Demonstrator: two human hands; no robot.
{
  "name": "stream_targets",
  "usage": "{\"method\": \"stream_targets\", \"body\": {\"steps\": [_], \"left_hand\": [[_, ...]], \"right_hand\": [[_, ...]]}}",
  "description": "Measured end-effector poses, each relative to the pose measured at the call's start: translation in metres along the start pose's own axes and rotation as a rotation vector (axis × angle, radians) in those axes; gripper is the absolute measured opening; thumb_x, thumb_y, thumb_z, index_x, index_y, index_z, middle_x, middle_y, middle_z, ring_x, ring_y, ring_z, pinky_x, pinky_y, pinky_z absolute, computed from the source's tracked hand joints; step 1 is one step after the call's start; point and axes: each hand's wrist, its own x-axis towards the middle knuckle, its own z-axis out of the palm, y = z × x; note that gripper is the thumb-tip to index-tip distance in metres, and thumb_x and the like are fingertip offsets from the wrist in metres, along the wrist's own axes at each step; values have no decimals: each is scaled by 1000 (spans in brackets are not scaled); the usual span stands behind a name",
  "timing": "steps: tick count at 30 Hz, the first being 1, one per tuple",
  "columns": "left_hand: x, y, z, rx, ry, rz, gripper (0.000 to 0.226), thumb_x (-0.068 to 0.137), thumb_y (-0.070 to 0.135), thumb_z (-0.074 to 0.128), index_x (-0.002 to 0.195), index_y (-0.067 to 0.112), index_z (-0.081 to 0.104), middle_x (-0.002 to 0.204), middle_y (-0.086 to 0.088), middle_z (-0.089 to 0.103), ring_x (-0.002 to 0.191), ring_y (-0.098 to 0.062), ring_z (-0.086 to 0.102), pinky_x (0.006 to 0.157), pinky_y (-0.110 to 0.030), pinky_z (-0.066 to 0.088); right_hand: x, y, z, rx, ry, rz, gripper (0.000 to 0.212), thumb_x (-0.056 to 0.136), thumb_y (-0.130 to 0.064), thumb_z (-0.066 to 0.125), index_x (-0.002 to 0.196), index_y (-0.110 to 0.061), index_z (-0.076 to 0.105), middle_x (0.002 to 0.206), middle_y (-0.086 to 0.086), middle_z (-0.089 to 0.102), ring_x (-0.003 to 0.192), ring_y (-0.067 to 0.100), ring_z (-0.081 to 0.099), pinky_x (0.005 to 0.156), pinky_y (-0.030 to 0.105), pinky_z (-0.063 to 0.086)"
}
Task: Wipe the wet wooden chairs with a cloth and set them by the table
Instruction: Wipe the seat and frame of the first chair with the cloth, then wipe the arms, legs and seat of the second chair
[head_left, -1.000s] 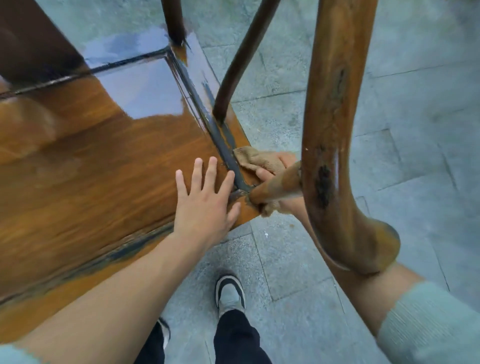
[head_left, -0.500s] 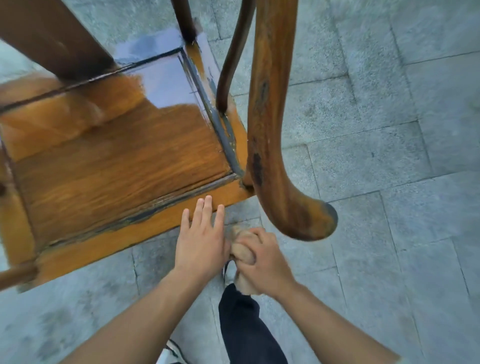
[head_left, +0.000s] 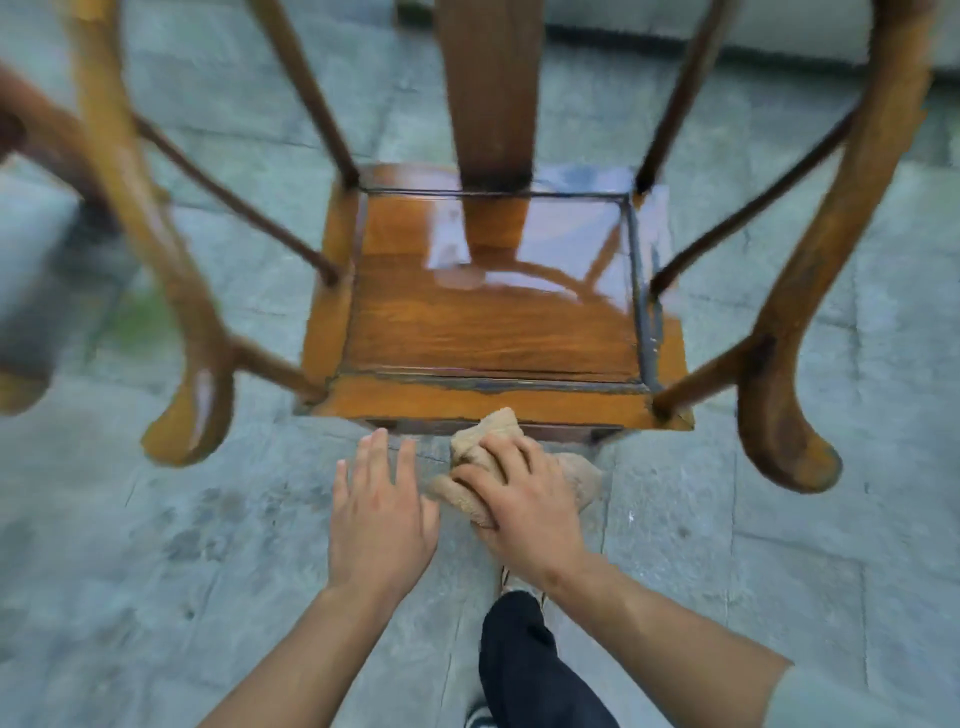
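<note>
Gripping the tan cloth (head_left: 480, 457), the right hand (head_left: 524, 499) hovers beside the flat left hand (head_left: 379, 512), fingers straight, before the wet chair (head_left: 488, 332) on grey paving (head_left: 156, 571); armrests flank both hands.

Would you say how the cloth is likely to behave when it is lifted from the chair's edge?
The cloth is bunched and folded under the right hand, so it will probably droop limply. It looks thick, and the chair seat gleams wet, so it may be damp and somewhat heavy.

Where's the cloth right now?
In the head view the cloth is bunched under the right hand, just in front of the chair seat's near edge, beside the open left hand.
</note>
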Motion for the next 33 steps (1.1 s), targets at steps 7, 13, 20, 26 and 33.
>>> {"method": "stream_targets", "body": {"steps": [7, 13, 20, 26, 33], "left_hand": [[-134, -107, -34, -139, 184, -341, 65, 91, 35, 52, 149, 10, 39, 156, -19, 33, 147, -32, 27, 120, -53, 21], [-267, -218, -89, -142, 237, -651, 66, 94, 41, 45, 152, 12, 31, 158, -15, 29, 148, -30, 23, 119, -52, 19], [-344, -337, -181, -129, 457, -898, 64, 96, 42, 44, 152, 13, 32, 159, -15, 29, 149, -30, 21, 121, -52, 15], [-299, -467, -238, -120, 490, -952, 64, 99, 46, 36, 154, 15, 26, 160, -15, 25, 150, -29, 16, 122, -53, 12], [-268, -621, -311, -90, 418, -1133, 62, 99, 46, 32, 154, 17, 25, 162, -13, 23, 150, -28, 14, 121, -53, 11]], "right_hand": [[2, -152, -22, -209, -87, -441, 45, 83, -41, 53, 126, -33, 60, 137, 5, 52, 126, 36, 47, 93, 47, 45], [-9, -322, -37, -222, -147, -674, 51, 78, -42, 60, 129, -35, 61, 138, 8, 52, 120, 39, 50, 87, 50, 48], [34, -490, -72, -243, -73, -893, 46, 83, -37, 59, 129, -36, 58, 137, 4, 48, 122, 34, 43, 92, 52, 44], [150, -587, -59, -203, -33, -936, 45, 84, -38, 63, 128, -36, 53, 138, 0, 42, 124, 31, 37, 102, 51, 41], [283, -735, -34, -84, -74, -1029, 51, 81, -43, 67, 129, -35, 54, 136, -1, 43, 120, 31, 37, 97, 48, 40]]}}
